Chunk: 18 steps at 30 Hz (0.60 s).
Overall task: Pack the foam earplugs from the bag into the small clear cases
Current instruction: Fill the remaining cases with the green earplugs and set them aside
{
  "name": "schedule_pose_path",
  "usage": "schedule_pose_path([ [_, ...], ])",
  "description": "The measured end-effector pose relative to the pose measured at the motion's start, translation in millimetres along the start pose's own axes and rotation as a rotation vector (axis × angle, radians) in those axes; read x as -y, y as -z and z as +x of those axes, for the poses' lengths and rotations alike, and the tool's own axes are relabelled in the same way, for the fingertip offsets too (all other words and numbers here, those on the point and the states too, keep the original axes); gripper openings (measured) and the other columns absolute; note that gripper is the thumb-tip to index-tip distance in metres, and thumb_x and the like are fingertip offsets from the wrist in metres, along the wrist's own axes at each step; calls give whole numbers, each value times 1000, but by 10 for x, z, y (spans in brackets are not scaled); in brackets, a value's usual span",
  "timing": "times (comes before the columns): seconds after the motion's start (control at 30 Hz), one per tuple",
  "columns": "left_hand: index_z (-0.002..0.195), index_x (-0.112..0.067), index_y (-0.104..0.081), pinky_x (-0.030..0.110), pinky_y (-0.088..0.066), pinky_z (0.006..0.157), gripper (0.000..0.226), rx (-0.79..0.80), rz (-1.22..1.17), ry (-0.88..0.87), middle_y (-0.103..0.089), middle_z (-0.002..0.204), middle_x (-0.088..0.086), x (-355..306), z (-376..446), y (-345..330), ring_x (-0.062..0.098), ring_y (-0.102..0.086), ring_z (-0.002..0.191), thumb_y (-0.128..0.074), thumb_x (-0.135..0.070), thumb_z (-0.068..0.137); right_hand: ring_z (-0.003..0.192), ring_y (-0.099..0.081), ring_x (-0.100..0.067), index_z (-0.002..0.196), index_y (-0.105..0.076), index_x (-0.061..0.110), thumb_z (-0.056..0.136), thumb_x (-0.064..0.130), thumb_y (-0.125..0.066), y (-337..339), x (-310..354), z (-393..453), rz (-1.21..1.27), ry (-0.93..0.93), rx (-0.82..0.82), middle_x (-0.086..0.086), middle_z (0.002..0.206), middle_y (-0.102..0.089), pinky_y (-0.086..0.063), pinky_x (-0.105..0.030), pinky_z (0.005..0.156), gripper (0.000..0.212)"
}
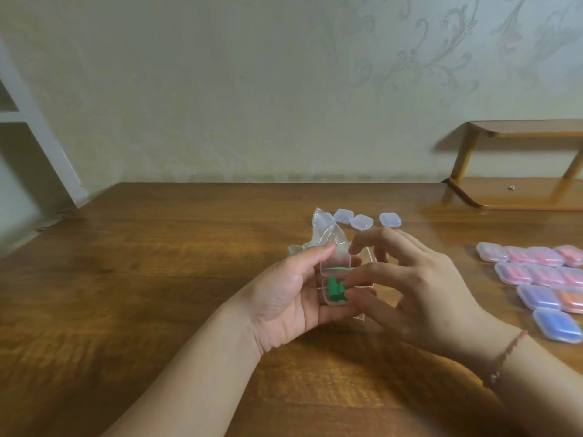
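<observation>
Head view. Left hand [293, 298] is held palm-up above the worktop [157, 279], fingers curled under a small clear case [335, 283] and thumb laid along its upper left edge, so the case is gripped from below and from the side. The case is open: its hinged lid stands up at the far side, and its tray faces the camera. Two green foam earplugs [335, 290] lie side by side in the tray.

Right hand [422, 288] comes in from the right, back upward. Its thumb and forefinger pinch at the right edge of the earplugs and the tray; which of the two they actually grip cannot be told. The other fingers are spread and raised above the lid.

Behind both hands a crumpled clear plastic bag [325, 234] lies on the worktop, partly hidden by them. Just beyond the bag, three empty closed cases [359, 221] sit in a loose row.

At the right edge of the worktop, well apart from the hands, filled closed cases [536, 275] lie packed together in rows, holding pink, orange and blue contents. A red string bracelet [508, 351] circles the right wrist. A wooden shelf [520, 190] stands at the far right against the wall.
</observation>
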<state>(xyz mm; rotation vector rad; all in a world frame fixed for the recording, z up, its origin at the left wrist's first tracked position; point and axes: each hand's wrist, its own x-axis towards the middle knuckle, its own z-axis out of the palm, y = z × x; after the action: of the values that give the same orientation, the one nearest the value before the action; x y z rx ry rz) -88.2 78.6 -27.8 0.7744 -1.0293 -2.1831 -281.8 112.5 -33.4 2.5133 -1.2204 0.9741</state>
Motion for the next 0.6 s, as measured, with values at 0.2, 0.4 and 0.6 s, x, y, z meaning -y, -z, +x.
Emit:
schedule_pose_path([
  [0.2,122,-2,-67,41,-57,91,41,33,-7,0,-58,129,30,14,1,13,38,-60,120,-59,-29,92,88,-55,-9,81,-68,32,81,44,-61,-36,50,7,105,-110,0,13,114,-53,-54,-33,60,13],
  [0.4,121,2,-63,39,-61,84,32,83,-48,-39,-61,125,32,5,12,30,38,-66,107,-49,5,92,94,-55,-5,105,-62,27,76,34,-74,26,9,-28,214,-131,-1,18,108,-59,-41,-13,72,32],
  [0.6,132,-6,-55,40,-61,82,47,93,57,-85,-66,118,29,12,-22,-17,44,-66,106,-55,13,88,93,-60,-7,103,-64,33,80,52,-67,5,6,-49,96,-76,75,20,105,-63,-54,-32,70,30],
])
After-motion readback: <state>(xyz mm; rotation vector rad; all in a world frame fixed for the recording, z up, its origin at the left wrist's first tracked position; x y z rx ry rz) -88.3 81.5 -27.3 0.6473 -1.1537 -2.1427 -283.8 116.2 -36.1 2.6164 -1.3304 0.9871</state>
